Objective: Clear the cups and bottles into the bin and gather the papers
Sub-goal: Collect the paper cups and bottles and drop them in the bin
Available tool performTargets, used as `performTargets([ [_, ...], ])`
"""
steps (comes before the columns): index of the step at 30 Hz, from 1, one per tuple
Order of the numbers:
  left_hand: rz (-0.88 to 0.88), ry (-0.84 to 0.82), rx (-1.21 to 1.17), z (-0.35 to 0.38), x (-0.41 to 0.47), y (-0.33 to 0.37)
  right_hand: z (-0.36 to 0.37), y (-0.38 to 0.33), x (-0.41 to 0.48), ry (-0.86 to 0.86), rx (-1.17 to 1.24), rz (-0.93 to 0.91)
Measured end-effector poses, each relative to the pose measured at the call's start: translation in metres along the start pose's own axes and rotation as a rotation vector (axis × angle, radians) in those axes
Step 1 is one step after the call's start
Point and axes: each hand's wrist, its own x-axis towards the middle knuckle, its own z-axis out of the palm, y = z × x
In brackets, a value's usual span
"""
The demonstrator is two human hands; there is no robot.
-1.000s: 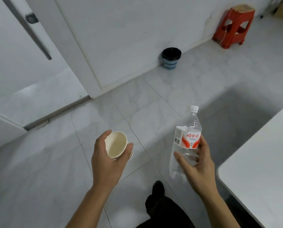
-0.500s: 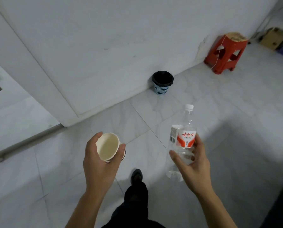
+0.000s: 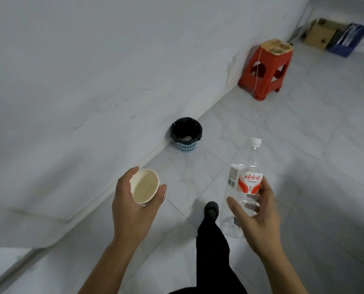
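Your left hand (image 3: 132,211) was wrapped around a paper cup (image 3: 145,186), mouth tilted toward you; your right hand (image 3: 259,221) clasped a clear capped bottle (image 3: 243,187) upright by its lower body. Ahead, the black-lined bin (image 3: 186,133) stood against the wall, well apart from both.
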Motion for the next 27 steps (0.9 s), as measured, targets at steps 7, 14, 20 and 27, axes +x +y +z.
performTargets([
  [7, -0.085, 0.014, 0.003, 0.116, 0.176, 0.024, 0.039, -0.022, 0.223, -0.102, -0.065, 0.024],
  [14, -0.071, 0.105, 0.036, 0.179, 0.343, 0.061, 0.086, -0.082, 0.427, -0.21, -0.195, -0.053],
  [20, -0.132, 0.006, 0.067, 0.241, 0.466, 0.027, 0.149, -0.085, 0.547, -0.217, -0.25, 0.008],
  [27, -0.259, -0.262, 0.05, 0.333, 0.591, -0.052, 0.232, -0.035, 0.648, -0.18, -0.256, 0.28],
])
